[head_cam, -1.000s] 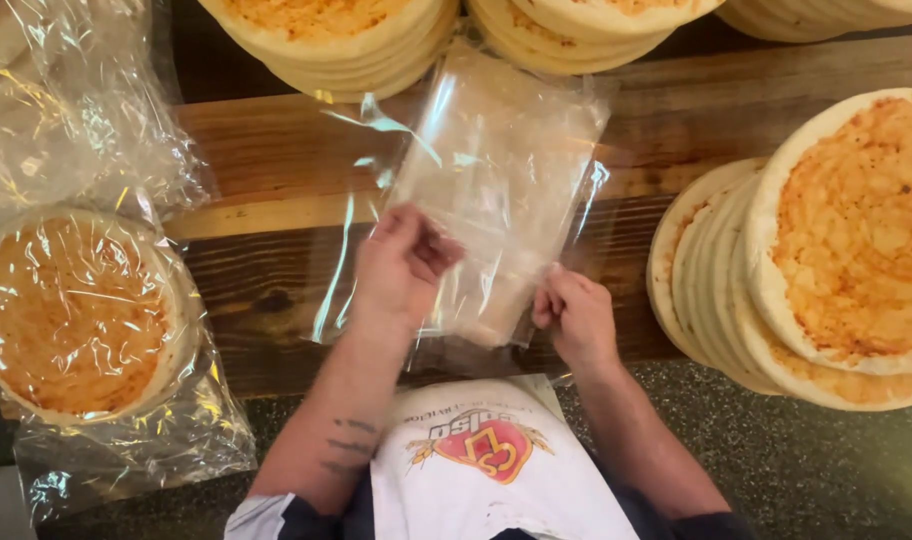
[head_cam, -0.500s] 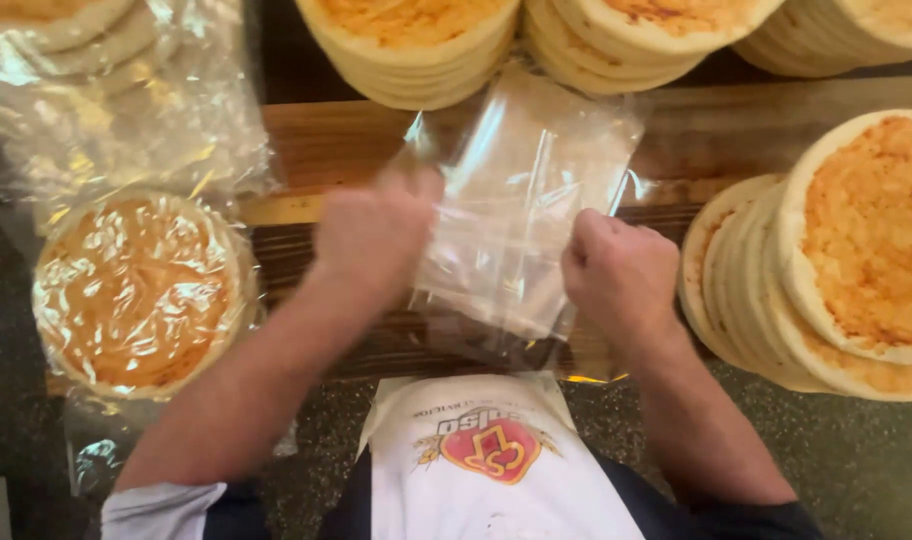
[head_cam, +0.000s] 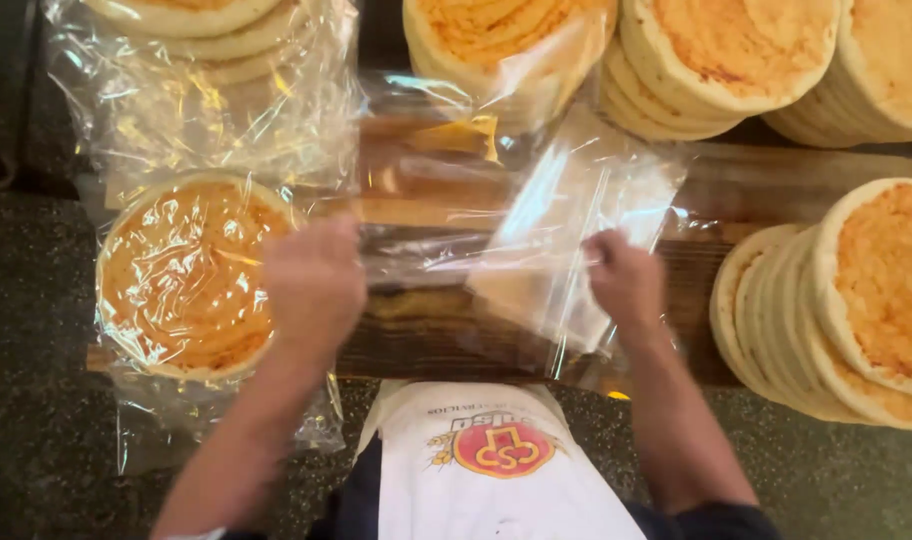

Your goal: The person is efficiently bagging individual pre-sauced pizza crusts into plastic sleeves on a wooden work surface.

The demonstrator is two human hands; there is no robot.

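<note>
Pulling a clear plastic bag (head_cam: 566,235) apart over the wooden board (head_cam: 456,335), the left hand (head_cam: 311,285) and right hand (head_cam: 626,285) are each pinching an edge of it. A bagged flatbread (head_cam: 181,275) is lying just left; bare flatbread stacks (head_cam: 836,300) are sitting right and far.

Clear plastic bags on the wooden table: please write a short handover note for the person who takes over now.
Left hand: holds one clear bag, pulled left.
Right hand: pins the pile of empty bags on the wooden table.
Done: one bagged flatbread stack at left, another behind it.
Left: unbagged flatbread stacks at the back and at right.
</note>
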